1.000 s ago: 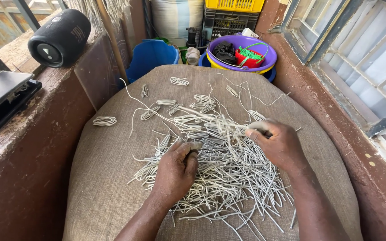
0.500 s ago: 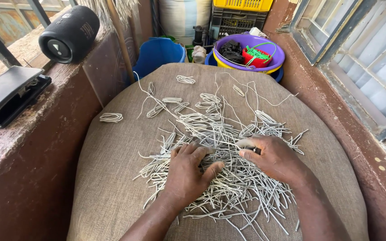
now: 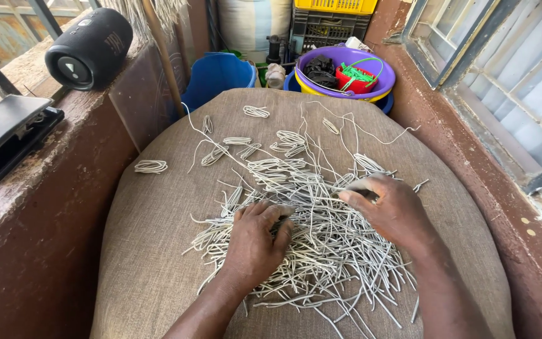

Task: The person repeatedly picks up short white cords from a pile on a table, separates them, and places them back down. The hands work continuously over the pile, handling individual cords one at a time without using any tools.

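Brown sackcloth (image 3: pixel 158 263) covers a big round cushion that serves as the counter, squeezed between a low reddish wall (image 3: pixel 39 251) and a window frame (image 3: pixel 503 75).

From the head camera, a heap of pale grey strands (image 3: pixel 321 251) lies loose in the middle of the cloth. The left hand (image 3: pixel 255 242) lies flat on the heap, fingers curled down into the strands; whether it grips any cannot be told. The right hand (image 3: pixel 393 210) rests on the heap's right side, and its fingers pinch a few strands by their ends.

Farther up the cloth lie small looped bundles (image 3: pixel 291 139), and one more sits alone at the left (image 3: pixel 150 166). So a few strands seem wound up already, while most are loose and unsorted.

A black speaker (image 3: pixel 89 47) lies on the wall ledge, with a flat dark case (image 3: pixel 7 135) near it. Behind the cushion stand a blue bucket (image 3: pixel 217 72) and a purple basin (image 3: pixel 346 69) holding a red basket.
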